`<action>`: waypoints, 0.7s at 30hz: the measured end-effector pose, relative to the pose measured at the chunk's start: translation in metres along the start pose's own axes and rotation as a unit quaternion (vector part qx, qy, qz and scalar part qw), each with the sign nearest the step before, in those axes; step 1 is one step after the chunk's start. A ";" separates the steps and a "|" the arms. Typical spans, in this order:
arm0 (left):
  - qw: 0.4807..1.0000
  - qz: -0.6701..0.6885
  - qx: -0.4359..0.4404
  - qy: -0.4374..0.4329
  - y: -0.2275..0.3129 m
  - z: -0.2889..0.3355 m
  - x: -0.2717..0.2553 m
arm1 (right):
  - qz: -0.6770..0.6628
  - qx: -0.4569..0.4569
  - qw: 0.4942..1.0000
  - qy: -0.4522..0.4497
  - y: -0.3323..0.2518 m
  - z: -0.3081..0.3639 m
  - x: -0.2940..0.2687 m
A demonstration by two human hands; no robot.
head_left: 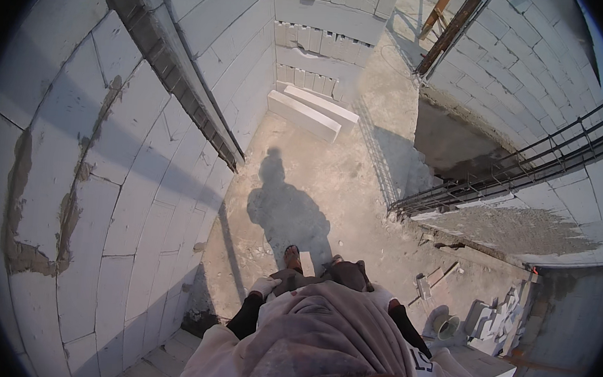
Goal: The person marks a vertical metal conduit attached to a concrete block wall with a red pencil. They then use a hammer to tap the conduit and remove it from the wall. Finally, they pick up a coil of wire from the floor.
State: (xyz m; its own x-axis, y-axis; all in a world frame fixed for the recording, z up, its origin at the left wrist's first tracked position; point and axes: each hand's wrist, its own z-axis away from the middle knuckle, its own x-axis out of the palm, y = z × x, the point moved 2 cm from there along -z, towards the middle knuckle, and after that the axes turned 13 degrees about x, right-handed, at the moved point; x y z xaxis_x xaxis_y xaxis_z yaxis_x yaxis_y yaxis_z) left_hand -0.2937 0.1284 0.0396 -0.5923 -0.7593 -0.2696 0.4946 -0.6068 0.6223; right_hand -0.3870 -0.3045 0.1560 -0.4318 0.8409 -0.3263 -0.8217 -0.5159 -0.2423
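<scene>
My left hand (265, 285), in a white glove, rests on my dark trousers at the thigh. Its fingers look laid out flat, and nothing shows in them. On the other side my right hand (381, 296), also gloved in white, lies against my right thigh; its fingers are too small and partly covered to make out. Black sleeves (246, 316) cover both forearms. Below me are my feet in sandals (292, 257), with a pale block (307, 263) between them on the dusty floor.
Block walls with mortar smears (124, 196) rise on the left. Two long white blocks (311, 113) lie ahead by stacked blocks (320, 45). At right are a rebar cage (515, 170), a floor opening (454, 140), a bucket (446, 326) and broken blocks (497, 317).
</scene>
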 end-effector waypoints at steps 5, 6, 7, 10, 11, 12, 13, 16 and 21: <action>0.998 -0.039 0.041 0.031 -0.009 0.001 -0.009 | 0.063 -0.033 0.997 0.004 -0.054 -0.044 -0.003; 0.996 -0.034 0.057 0.052 -0.031 0.000 -0.008 | 0.073 -0.038 0.997 -0.003 -0.073 -0.047 -0.006; 0.996 -0.024 0.057 0.070 -0.032 0.002 -0.007 | 0.086 -0.051 0.995 -0.013 -0.081 -0.056 -0.008; 0.988 0.059 0.057 0.128 -0.026 0.011 -0.005 | 0.125 -0.082 0.989 -0.015 -0.107 -0.084 -0.029; 0.992 0.052 0.005 0.115 -0.023 0.011 -0.006 | 0.142 -0.083 0.986 -0.012 -0.115 -0.093 -0.034; 0.989 0.083 0.000 0.123 -0.022 0.009 -0.008 | 0.158 -0.087 0.984 -0.013 -0.126 -0.102 -0.040; 0.984 0.115 -0.006 0.134 -0.026 0.006 -0.007 | 0.172 -0.098 0.980 -0.013 -0.139 -0.109 -0.048; 0.975 0.140 -0.010 0.174 -0.010 -0.005 0.000 | 0.229 -0.088 0.969 -0.027 -0.176 -0.129 -0.074; 0.956 0.116 0.021 0.269 0.037 -0.031 -0.014 | 0.205 -0.102 0.973 -0.026 -0.219 -0.145 -0.127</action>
State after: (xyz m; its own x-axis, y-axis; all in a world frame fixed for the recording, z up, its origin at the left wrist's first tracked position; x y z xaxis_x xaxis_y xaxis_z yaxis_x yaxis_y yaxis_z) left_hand -0.2475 0.1090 0.0436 -0.0511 -0.8905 -0.4522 0.5409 -0.4053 0.7370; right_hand -0.0983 -0.3216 0.1179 -0.7301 0.5623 -0.3882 -0.4877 -0.8268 -0.2803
